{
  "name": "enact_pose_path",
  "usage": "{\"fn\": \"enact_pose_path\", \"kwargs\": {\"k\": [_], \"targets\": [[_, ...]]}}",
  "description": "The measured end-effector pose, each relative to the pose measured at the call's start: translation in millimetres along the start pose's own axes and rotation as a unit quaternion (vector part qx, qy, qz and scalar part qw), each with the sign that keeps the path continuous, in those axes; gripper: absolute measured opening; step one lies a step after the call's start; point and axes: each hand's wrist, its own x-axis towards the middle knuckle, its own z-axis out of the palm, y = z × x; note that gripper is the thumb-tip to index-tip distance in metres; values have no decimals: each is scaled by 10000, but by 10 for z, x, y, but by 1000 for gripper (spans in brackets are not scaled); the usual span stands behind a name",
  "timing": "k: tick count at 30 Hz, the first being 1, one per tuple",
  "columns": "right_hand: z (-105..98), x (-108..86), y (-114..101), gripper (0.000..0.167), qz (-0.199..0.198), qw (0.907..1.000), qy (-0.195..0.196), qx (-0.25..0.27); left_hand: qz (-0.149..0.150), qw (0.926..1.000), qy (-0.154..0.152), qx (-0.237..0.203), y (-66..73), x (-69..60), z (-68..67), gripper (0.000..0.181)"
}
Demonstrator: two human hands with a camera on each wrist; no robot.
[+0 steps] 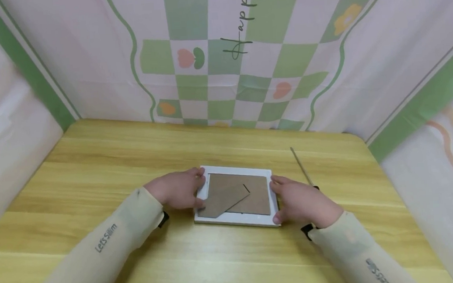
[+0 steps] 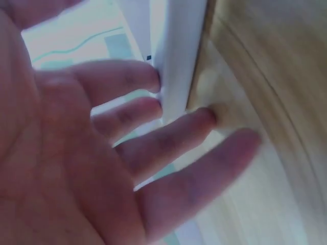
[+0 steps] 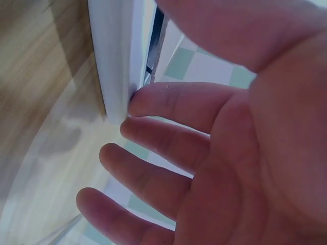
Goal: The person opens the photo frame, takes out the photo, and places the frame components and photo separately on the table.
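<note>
Both hands on the white picture frame (image 1: 240,220), brown backing up, between them at the tabletop (image 1: 199,264)! Left hand (image 1: 179,189) on one side, right hand (image 1: 299,201) on the other, and it's a light grip: fingers extended, tips touching the edges, not wrapped around. There's the danger: uneven pressure could skew the frame or let it slip. The backing board (image 1: 259,199) might pop loose on a tilt if unfastened. Its stand leg (image 1: 223,201) slants across the near-left rim, liable to snag the left thumb, and a careless right wrist could knock that thin metal shaft (image 1: 301,164).
</note>
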Motion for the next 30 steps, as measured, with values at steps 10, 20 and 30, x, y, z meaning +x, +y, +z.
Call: {"fn": "enact_pose_path", "kwargs": {"k": [10,20,30], "targets": [[-25,-6,-26,90,107,9999,-40,-99,-717,9786,1930,52,101,369,111,38],[-35,18,-46,91,168,9998,-63,-94,-850,9770,1952,-86,91,370,90,33],[5,24,-33,87,214,9995,79,233,-1078,9763,1828,-418,141,351,97,32]]}}
